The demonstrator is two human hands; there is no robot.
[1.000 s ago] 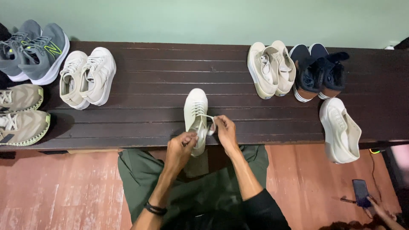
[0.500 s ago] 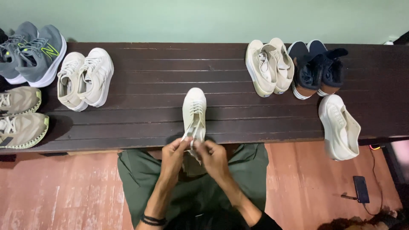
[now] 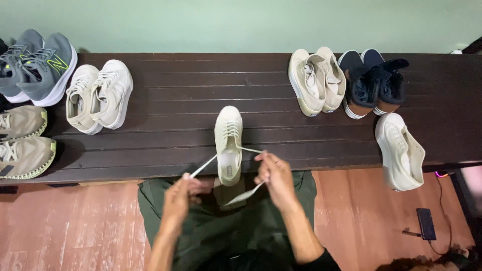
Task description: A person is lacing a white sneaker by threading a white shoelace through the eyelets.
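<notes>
Where shoes sit, dark slatted bench (image 3: 175,100), green wall (image 3: 201,20)

Ten shoes on the table (image 3: 170,100): two grey running shoes (image 3: 37,68), two white sneakers (image 3: 99,95), two tan sneakers (image 3: 22,143), two cream canvas shoes (image 3: 316,80), two navy shoes (image 3: 374,83). Two pale single shoes more: one centre (image 3: 228,143), one right (image 3: 400,150). Two hands. One phone (image 3: 426,224) on the floor.

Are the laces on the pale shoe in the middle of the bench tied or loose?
Loose. The left hand and right hand each pull one lace end out sideways from the shoe; no knot shows.
</notes>
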